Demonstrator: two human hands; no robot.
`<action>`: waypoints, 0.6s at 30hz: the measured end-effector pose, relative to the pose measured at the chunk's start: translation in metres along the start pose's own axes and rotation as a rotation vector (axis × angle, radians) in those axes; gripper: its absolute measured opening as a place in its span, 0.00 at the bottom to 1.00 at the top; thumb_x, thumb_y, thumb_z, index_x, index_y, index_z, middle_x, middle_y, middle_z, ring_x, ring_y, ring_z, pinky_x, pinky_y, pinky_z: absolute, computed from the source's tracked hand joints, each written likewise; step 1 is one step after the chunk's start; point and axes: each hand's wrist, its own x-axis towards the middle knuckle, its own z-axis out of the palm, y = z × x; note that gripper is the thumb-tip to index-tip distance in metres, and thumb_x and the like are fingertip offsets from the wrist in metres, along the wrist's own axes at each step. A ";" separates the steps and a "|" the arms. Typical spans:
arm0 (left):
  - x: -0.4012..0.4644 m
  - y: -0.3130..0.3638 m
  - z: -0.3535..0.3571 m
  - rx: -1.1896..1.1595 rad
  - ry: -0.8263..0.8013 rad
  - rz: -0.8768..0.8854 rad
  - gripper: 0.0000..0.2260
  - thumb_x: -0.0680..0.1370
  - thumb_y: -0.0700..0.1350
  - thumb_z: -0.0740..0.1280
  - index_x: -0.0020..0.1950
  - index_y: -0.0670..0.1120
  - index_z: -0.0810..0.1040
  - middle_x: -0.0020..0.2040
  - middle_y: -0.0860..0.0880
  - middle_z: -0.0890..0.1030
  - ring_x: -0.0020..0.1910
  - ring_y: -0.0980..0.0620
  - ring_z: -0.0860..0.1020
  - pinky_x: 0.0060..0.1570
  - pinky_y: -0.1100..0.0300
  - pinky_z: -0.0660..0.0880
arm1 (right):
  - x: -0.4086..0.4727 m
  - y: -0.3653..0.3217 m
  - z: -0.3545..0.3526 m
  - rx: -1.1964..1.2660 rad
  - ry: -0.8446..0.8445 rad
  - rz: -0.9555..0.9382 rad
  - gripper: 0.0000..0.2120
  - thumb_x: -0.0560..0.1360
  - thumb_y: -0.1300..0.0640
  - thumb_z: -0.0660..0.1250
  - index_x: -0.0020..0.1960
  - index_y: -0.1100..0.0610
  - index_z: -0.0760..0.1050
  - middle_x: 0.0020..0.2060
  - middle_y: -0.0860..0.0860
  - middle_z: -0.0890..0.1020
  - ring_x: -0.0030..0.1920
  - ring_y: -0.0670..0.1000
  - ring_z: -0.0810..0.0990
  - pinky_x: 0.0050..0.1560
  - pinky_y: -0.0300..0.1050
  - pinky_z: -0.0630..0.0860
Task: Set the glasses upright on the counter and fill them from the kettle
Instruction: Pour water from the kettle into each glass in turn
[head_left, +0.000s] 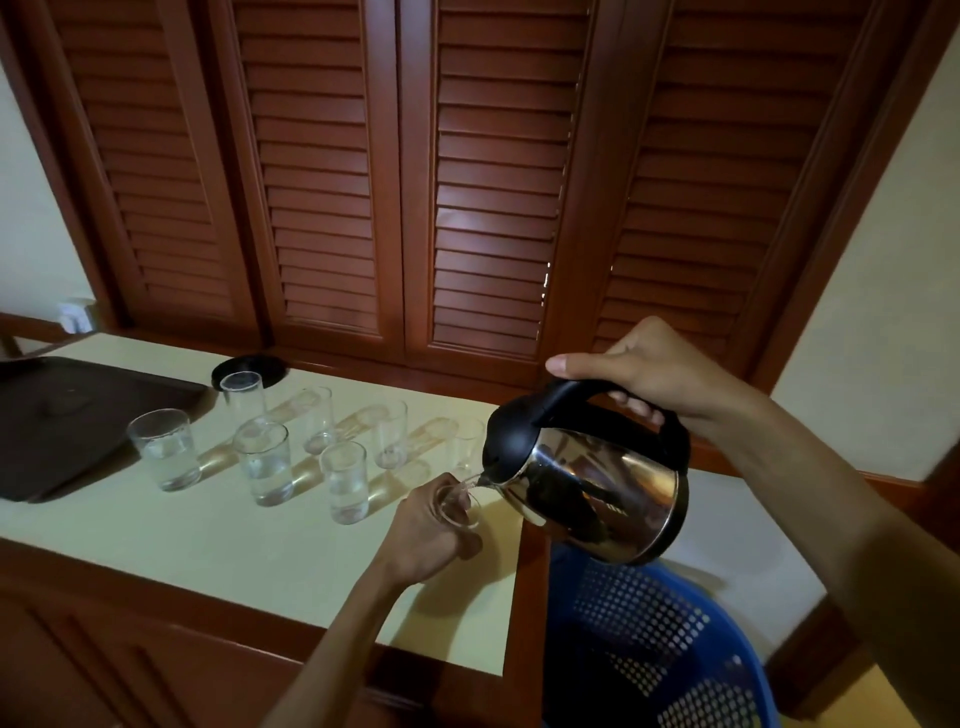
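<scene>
Kettle (592, 488) in right hand (654, 374), spout over left hand (426, 525)'s glass (460, 501).

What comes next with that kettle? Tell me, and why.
Probably keep pouring until full, then tip the kettle back. The right hand tilts its spout over the glass that the left hand steadies on the counter.

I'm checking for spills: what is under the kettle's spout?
Under the kettle spout is a glass held by the left hand. The fingers hide its lower part and water level.
</scene>
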 end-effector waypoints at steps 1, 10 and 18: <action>0.000 0.000 -0.001 0.006 0.004 0.001 0.14 0.56 0.40 0.71 0.38 0.47 0.75 0.30 0.59 0.79 0.28 0.56 0.72 0.30 0.58 0.71 | 0.001 -0.002 -0.002 -0.006 0.001 -0.006 0.26 0.67 0.38 0.79 0.26 0.56 0.75 0.19 0.52 0.70 0.19 0.49 0.66 0.26 0.40 0.64; 0.002 0.000 -0.007 0.031 0.017 -0.028 0.14 0.60 0.32 0.72 0.38 0.46 0.74 0.32 0.54 0.78 0.31 0.54 0.72 0.33 0.58 0.69 | 0.005 -0.027 -0.024 -0.090 0.001 -0.030 0.26 0.66 0.37 0.78 0.24 0.55 0.74 0.18 0.50 0.70 0.18 0.48 0.65 0.27 0.41 0.64; 0.009 -0.009 -0.009 0.027 -0.004 -0.053 0.17 0.55 0.37 0.71 0.42 0.36 0.77 0.34 0.47 0.80 0.34 0.49 0.75 0.35 0.51 0.73 | 0.000 -0.046 -0.037 -0.125 0.036 -0.063 0.26 0.66 0.36 0.77 0.29 0.58 0.76 0.18 0.50 0.70 0.19 0.48 0.65 0.26 0.40 0.63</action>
